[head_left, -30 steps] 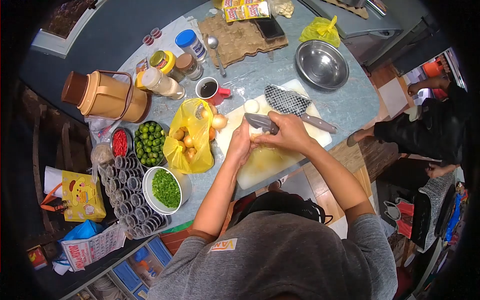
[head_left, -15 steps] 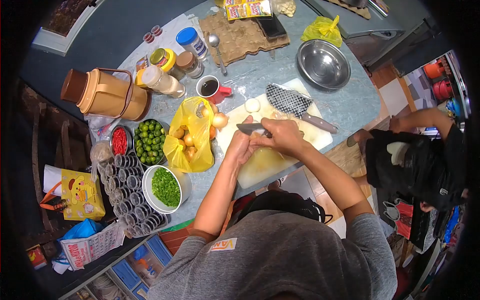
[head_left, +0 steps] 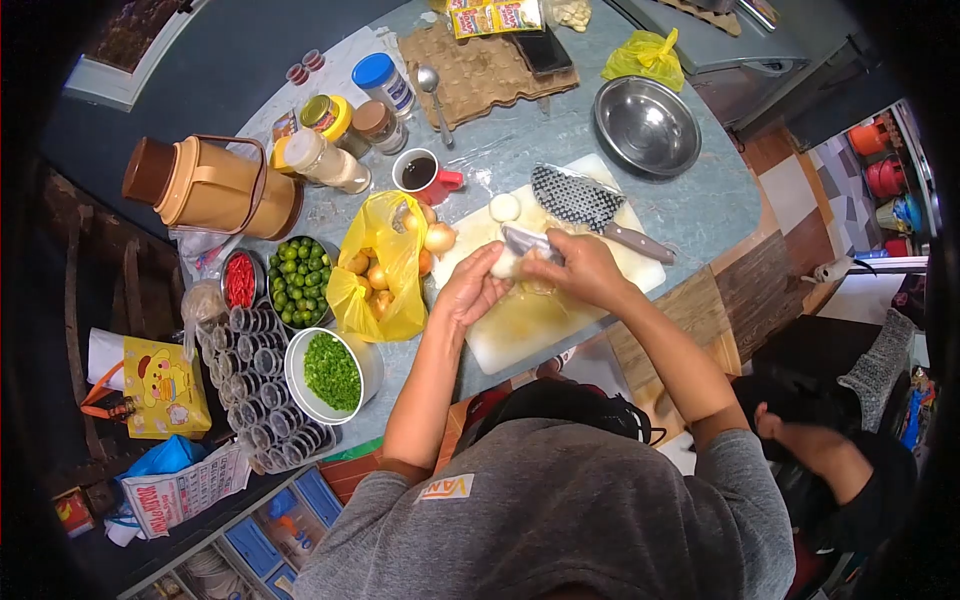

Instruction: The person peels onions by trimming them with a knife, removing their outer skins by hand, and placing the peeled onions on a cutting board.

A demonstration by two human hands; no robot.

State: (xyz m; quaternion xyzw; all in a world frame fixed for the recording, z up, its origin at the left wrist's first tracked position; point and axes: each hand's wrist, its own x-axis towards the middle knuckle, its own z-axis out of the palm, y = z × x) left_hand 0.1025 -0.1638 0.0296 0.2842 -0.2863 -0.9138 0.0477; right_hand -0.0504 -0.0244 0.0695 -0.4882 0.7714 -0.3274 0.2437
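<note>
My left hand [head_left: 474, 284] grips a pale, peeled onion [head_left: 506, 265] over the white cutting board [head_left: 500, 343]. In my right hand [head_left: 588, 270] is a small knife [head_left: 524, 240], its blade lying against the onion; the handle is mostly covered by my fingers. My right thumb presses near the onion. Just beyond them, another peeled onion [head_left: 505, 207] rests at the board's far edge. A wide cleaver [head_left: 578, 198] with a dimpled blade lies on the board's right side, its handle [head_left: 640, 242] reaching over the edge. Thin peel scraps lie under my hands.
Left stand a yellow bag of onions [head_left: 385, 285], a bowl of green citrus [head_left: 300, 282], chopped greens [head_left: 332, 372], lidded cups [head_left: 262, 400] and a thermos [head_left: 230, 190]. A red mug [head_left: 420, 177] and a steel bowl [head_left: 648, 125] sit beyond the board. Another person's arm [head_left: 820, 455] is at right.
The knife blade has turned and moved slightly right, and my left fingers have spread more, showing the onion. The other person at right has moved nearer the bottom of the view.
</note>
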